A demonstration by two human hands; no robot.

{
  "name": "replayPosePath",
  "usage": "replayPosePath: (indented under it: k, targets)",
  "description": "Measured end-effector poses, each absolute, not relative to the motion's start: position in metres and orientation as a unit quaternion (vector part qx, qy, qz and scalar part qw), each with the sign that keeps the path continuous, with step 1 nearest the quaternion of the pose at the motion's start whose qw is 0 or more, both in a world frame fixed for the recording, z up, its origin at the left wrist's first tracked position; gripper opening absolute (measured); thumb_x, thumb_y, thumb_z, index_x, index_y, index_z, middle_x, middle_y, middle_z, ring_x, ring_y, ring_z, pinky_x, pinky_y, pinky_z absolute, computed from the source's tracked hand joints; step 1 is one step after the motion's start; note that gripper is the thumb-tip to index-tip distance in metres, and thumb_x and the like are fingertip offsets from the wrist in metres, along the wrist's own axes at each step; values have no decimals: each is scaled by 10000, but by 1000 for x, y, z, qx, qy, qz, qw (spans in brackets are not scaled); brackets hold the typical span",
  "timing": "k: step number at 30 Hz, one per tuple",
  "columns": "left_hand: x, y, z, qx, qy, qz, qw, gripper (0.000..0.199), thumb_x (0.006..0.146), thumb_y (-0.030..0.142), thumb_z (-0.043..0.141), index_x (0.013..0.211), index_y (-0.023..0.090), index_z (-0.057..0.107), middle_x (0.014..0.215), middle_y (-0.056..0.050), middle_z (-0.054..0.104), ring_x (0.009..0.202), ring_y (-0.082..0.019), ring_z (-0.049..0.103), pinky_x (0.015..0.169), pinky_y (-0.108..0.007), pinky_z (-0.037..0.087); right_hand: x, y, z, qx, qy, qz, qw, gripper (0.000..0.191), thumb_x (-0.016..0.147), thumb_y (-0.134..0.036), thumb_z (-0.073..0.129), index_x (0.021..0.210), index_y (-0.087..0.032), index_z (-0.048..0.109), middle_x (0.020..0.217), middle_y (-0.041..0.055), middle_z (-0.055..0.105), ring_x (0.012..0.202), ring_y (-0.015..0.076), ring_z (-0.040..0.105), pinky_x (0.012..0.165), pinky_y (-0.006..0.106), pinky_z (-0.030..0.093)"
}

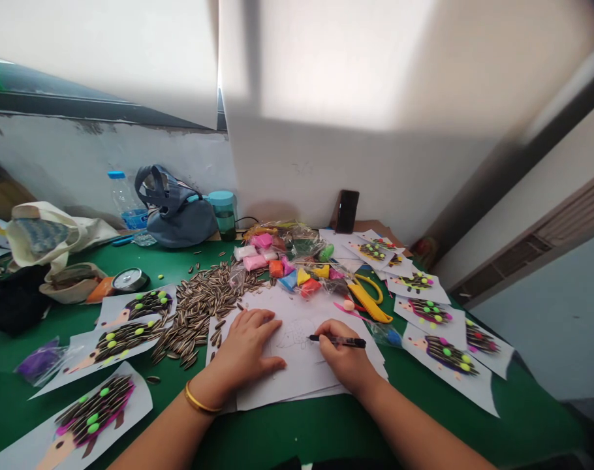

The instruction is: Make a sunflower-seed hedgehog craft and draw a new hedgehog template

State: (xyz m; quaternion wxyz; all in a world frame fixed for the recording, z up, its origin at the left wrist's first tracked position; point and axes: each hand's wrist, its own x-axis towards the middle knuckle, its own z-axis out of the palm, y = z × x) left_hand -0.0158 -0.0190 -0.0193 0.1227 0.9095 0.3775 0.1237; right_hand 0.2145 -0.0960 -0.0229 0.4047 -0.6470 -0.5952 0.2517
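My right hand (346, 358) is closed around a black pen (343, 341), its tip at a faint outline drawing (294, 333) of a hedgehog-like shape. The drawing is on the top sheet of a stack of white paper (272, 385). Flat on the left part of that sheet rests my left hand (248, 346), fingers spread, with a gold bangle (199, 399) on its wrist. A heap of striped sunflower seeds (199, 313) lies just left of the paper, and a few seeds overlap its edge.
Bags of coloured clay (277, 266) lie behind the paper, beside yellow-handled scissors (370, 301). Hedgehog pictures made with seeds (444, 356) lie right; another seed picture (89, 418) lies left. A phone (346, 212), blue bag (179, 212), lidded cup (223, 215) and bottle (129, 202) stand at the wall.
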Motion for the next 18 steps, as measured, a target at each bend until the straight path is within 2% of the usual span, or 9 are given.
replayPosePath:
  k: [12, 18]
  targets:
    - [-16, -18, -22, 910, 375, 130, 118, 731, 623, 508, 824, 1264, 231, 608, 1318, -112, 568, 1227, -334, 484, 1097, -525, 318, 213, -95, -27, -645, -620, 222, 388, 129, 786, -175, 498, 796, -199, 624, 798, 31, 644, 806, 200, 603, 738, 303, 449]
    - [-17, -18, -22, 910, 375, 131, 119, 729, 616, 507, 828, 1262, 248, 609, 1319, -105, 569, 1229, -333, 484, 1094, -523, 320, 216, -96, -25, -642, -602, 234, 413, 132, 792, -191, 488, 778, -201, 618, 780, 27, 641, 774, 193, 600, 714, 297, 450]
